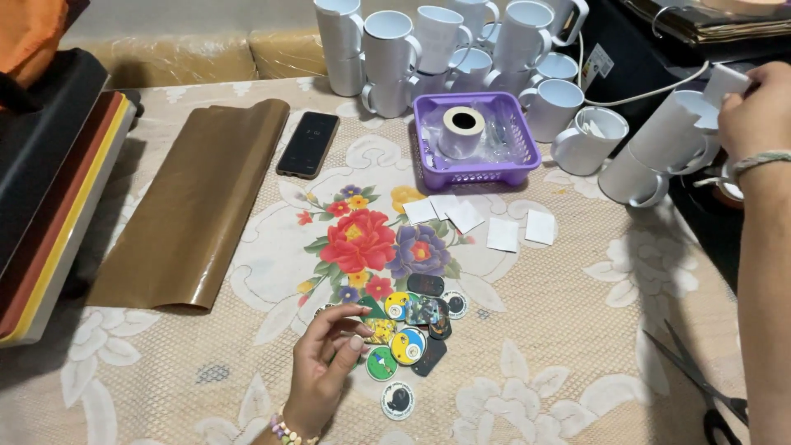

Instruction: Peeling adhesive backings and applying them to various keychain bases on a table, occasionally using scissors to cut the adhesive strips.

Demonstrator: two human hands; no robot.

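Observation:
My left hand [325,363] rests low on the floral tablecloth [577,330], a bead bracelet on its wrist. Its bent fingertips touch the left edge of a pile of small colourful printed discs and tags [412,325], and nothing is clearly gripped. My right hand [754,111] is at the far right edge and holds a tilted white mug [671,132]. A small white paper piece [727,81] sits at its fingertips. Just below, a second white mug [630,177] lies on its side.
A purple basket [515,165] holds a tape roll [461,128]. Several white mugs [445,45] stand behind it. Also here are white paper squares [503,235], a black phone [307,144], a brown sheet [189,206], a flat press [49,189] and scissors [700,383].

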